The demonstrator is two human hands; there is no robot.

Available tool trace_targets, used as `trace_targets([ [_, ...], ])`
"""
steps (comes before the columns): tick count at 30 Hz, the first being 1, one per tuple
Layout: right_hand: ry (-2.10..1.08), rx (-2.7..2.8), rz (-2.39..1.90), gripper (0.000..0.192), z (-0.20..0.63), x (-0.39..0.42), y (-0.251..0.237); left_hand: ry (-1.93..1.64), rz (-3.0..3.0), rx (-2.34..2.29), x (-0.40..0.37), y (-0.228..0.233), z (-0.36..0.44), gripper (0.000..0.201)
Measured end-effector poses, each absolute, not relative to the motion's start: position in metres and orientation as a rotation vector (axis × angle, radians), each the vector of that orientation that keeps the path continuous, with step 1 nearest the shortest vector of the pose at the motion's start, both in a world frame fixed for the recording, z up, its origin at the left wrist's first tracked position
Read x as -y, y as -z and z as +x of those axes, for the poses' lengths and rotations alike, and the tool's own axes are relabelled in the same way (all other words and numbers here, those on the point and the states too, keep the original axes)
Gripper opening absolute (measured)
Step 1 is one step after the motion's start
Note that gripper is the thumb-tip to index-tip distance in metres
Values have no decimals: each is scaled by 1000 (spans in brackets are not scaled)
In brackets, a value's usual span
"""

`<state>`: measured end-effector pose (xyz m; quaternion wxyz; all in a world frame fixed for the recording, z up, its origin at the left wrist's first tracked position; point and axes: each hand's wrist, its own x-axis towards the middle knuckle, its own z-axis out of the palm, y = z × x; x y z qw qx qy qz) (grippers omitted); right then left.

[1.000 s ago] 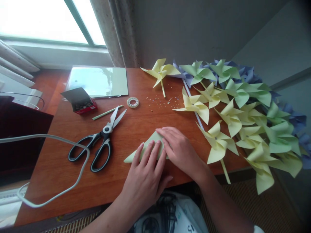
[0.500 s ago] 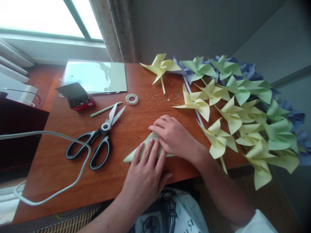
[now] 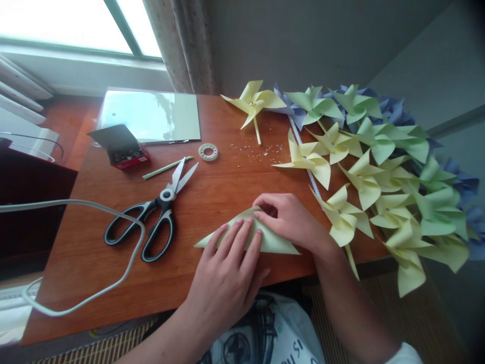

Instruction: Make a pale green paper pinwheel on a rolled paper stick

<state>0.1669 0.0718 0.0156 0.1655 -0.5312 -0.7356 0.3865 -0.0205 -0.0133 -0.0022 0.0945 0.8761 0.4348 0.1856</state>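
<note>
A pale green sheet of paper (image 3: 278, 243), folded into a triangle, lies on the wooden table near its front edge. My left hand (image 3: 227, 270) rests flat on its left half, fingers spread and pressing it down. At the triangle's upper corner, my right hand (image 3: 293, 220) has its thumb and bent fingers closed on the paper edge. Part of the sheet is covered by both hands. To the left lie open scissors (image 3: 165, 197) with black handles.
Several yellow, green and purple paper pinwheels (image 3: 343, 212) crowd the right side. Behind the scissors are a tape roll (image 3: 208, 152), a thin green paper stick (image 3: 162, 169), an open red box (image 3: 131, 159) and a glossy packet (image 3: 151, 116). A white cable (image 3: 129, 263) crosses the scissor handles.
My right hand has moved right and slightly nearer, from lying over the paper to pinching its upper corner, so more of the triangle's right side shows. My left hand stays in place.
</note>
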Motion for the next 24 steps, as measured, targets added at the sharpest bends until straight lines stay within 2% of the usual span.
trace_targets([
  [5,-1281,1933,-1469,5,173,-59,-24,-746,2394,-1378,-17,-16,-37,35],
  [11,-1272,1889,-1429,4,173,-53,-35,-559,2005,-1154,-60,-22,-40,10],
  [24,-1248,1656,-1443,6,168,-47,-30,-657,1714,-1143,-60,-21,-41,10],
])
